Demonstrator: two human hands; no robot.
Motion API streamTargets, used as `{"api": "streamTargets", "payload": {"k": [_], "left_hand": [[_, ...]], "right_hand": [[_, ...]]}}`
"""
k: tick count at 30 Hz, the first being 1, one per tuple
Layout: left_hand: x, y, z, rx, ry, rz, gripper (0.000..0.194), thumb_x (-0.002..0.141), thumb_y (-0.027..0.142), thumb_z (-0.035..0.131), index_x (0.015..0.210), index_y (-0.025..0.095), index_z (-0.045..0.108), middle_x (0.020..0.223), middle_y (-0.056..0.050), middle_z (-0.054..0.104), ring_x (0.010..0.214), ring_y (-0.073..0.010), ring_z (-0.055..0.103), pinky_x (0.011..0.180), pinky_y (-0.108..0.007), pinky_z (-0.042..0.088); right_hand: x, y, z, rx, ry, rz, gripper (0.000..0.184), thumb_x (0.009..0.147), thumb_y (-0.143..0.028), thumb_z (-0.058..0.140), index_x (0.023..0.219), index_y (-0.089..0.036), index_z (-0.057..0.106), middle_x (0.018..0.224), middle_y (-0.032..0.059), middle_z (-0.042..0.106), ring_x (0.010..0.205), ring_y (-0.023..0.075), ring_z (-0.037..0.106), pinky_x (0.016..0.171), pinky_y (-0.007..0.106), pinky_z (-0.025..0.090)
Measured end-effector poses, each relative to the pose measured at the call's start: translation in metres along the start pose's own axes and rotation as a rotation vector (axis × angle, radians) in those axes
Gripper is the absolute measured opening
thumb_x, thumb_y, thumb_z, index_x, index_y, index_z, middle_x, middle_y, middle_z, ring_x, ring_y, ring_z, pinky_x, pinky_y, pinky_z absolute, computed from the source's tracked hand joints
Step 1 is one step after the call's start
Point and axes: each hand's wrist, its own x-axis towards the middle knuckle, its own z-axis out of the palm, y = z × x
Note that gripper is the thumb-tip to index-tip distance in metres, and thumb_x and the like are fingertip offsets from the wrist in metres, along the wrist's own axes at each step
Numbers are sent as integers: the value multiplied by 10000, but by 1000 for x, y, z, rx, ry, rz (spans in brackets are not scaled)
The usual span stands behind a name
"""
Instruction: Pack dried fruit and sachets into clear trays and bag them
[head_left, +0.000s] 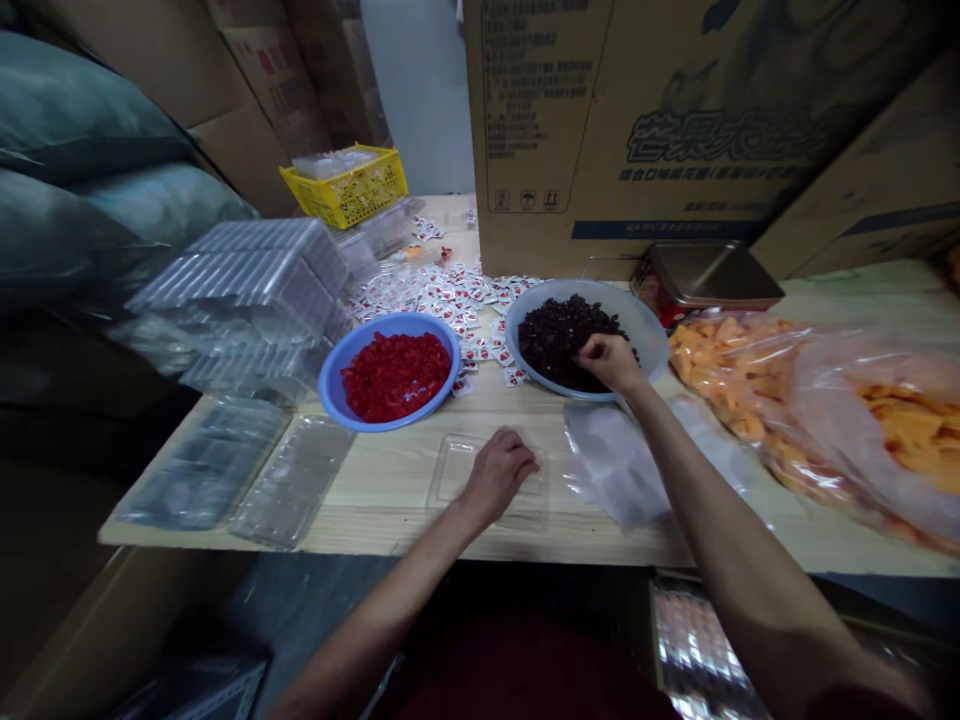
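Observation:
My right hand (pixel 609 362) reaches into a pale blue bowl (pixel 646 325) of dark dried fruit (pixel 559 332), with its fingers pinched together in the pile. My left hand (pixel 498 472) rests with curled fingers on a clear plastic tray (pixel 453 466) that lies flat on the wooden table (pixel 405 500). Left of it stands a blue bowl (pixel 330 385) filled with red dried fruit pieces (pixel 396 374).
Stacks of clear plastic trays (pixel 247 290) and loose lids (pixel 294 480) sit at the left. Small red-and-white sachets (pixel 442 290) are scattered behind the bowls. A bag of orange dried fruit (pixel 825 410), a metal scale (pixel 705 275), a yellow basket (pixel 346 185) and big cardboard boxes (pixel 660 120) surround the table.

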Motion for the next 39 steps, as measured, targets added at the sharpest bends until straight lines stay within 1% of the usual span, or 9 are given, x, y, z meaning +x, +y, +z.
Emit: {"api": "streamTargets", "payload": {"k": [4, 7, 12, 17, 23, 28, 30, 34, 39], "left_hand": [[0, -8, -56, 52, 266, -4, 173, 961, 329, 533, 1046, 238, 654, 1033, -89, 669, 1027, -224, 609, 917, -370, 494], [5, -44, -121, 213, 472, -264, 231, 955, 308, 514, 1149, 220, 602, 1140, -100, 650, 1086, -235, 602, 972, -380, 474], [22, -123, -175, 394, -193, -716, 240, 765, 313, 695, 960, 173, 688, 1002, -110, 713, 951, -272, 659, 823, -323, 499], [28, -141, -177, 307, -314, -699, 138, 687, 311, 691, 772, 206, 715, 799, -41, 743, 768, -209, 673, 661, -242, 474], [25, -143, -184, 216, -343, -693, 143, 602, 259, 687, 736, 220, 723, 719, 10, 732, 721, -194, 675, 631, -228, 479], [25, -149, -182, 262, -231, -724, 150, 667, 312, 698, 767, 201, 702, 767, -32, 730, 787, -224, 672, 695, -270, 487], [21, -143, -184, 297, -22, -705, 194, 759, 363, 647, 825, 188, 697, 843, -58, 737, 827, -230, 666, 773, -302, 497], [6, -95, -167, 210, 498, -447, 277, 891, 382, 549, 1024, 177, 681, 1052, -85, 720, 964, -221, 651, 933, -340, 481], [-15, -9, -81, -94, 110, -174, 132, 925, 327, 594, 956, 214, 655, 876, -23, 694, 800, -168, 628, 749, -287, 493]], "right_hand": [[-49, -8, -14, 413, 96, -107, 204, 811, -358, 667, 859, -187, 568, 745, 13, 642, 686, 153, 614, 630, 249, 483], [-106, -31, -12, 541, 2, -219, 194, 883, -391, 624, 941, -207, 609, 865, 34, 675, 813, 173, 642, 684, 262, 500], [-159, -64, 35, 293, -139, -394, 165, 963, -237, 519, 919, -205, 675, 885, 56, 679, 856, 196, 624, 782, 328, 510], [-163, -68, 69, 5, -63, -513, 130, 908, -150, 614, 841, -194, 716, 826, 73, 645, 875, 225, 599, 796, 350, 497], [-126, -45, 3, 31, 125, -337, 233, 978, -221, 493, 1015, -198, 722, 1008, 98, 669, 973, 228, 599, 878, 352, 489], [-40, -11, -33, -318, -72, 77, 236, 891, -114, 537, 1017, -129, 736, 1067, 155, 709, 1086, 272, 612, 957, 362, 454], [-16, -1, -26, -325, -104, 150, 208, 824, -60, 569, 940, -99, 737, 1003, 188, 721, 1011, 286, 651, 894, 369, 479], [3, 13, -8, -280, -95, 174, 173, 766, -30, 593, 864, -107, 713, 967, 171, 726, 949, 260, 670, 845, 329, 478], [-6, 18, -17, -141, 66, 135, 160, 860, -133, 545, 972, -125, 657, 967, 111, 707, 887, 198, 646, 795, 279, 476]]}}
